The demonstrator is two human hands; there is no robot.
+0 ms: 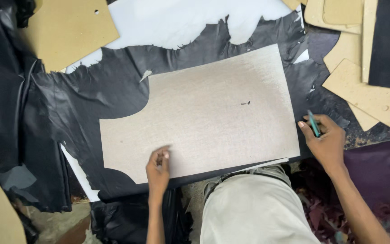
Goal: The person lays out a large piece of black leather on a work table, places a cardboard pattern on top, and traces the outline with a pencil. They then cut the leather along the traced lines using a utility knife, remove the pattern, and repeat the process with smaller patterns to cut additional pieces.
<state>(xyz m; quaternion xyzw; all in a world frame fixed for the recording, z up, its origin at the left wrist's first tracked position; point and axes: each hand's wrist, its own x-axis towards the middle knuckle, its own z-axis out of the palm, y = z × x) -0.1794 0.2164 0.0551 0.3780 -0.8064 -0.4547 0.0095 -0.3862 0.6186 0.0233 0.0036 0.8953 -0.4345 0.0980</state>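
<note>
across the middle of the frame lies a pale grey pattern board (213, 113), flat on a sheet of black leather (86, 99), with curved cut-outs along its left edge. the left hand (158, 168) rests on the board's lower edge, low centre; its grip is pressed together, fingertips bunched down on the board and holding nothing. just off the board's right edge, at the right of the frame, the right hand (325, 140) pinches a teal pen (313, 124) between thumb and fingers, the hand resting on the leather beside the board. the leather spreads wide to the left and top, its upper border ragged against a white sheet (177, 22). tan card templates (366, 92) are stacked at the upper right, and one larger tan card (71, 29) sits at the upper left. a knee in light trousers (249, 208) shows at the bottom centre.
</note>
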